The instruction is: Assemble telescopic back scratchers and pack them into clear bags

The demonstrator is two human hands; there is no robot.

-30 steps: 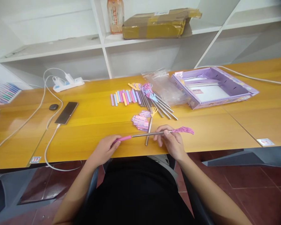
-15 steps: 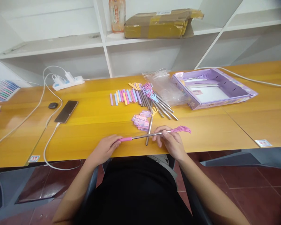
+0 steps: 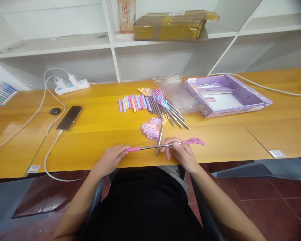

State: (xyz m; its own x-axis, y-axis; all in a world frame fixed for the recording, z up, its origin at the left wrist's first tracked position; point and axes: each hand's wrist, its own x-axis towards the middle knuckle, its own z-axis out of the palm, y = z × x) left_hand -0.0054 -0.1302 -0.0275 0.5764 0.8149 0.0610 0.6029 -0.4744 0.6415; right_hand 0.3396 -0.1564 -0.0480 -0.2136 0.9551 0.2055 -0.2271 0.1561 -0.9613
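Observation:
A back scratcher (image 3: 153, 146) with a pink claw head, a metal rod and a pink grip is held level above the table's front edge. My left hand (image 3: 113, 159) is closed on its pink grip at the left end. Near the claw, my right hand (image 3: 182, 154) pinches the metal rod between thumb and fingers. Under the rod lies a yellow-headed back scratcher (image 3: 161, 134) without a grip. Beside it is a small pile of pink and purple printed cards (image 3: 150, 129). Farther back are a row of coloured grips (image 3: 135, 103) and several claw-headed rods (image 3: 174, 115).
A purple open box (image 3: 208, 110) and a clear plastic bag (image 3: 180, 97) are at the back right. To the left lie a phone (image 3: 69, 118) on a white cable, a black oval object (image 3: 55, 111) and a power strip (image 3: 72, 87). A taped carton (image 3: 170, 26) sits on the shelf.
The view has shifted slightly. Both hands keep their hold on the pink back scratcher, which stays nearly in place.

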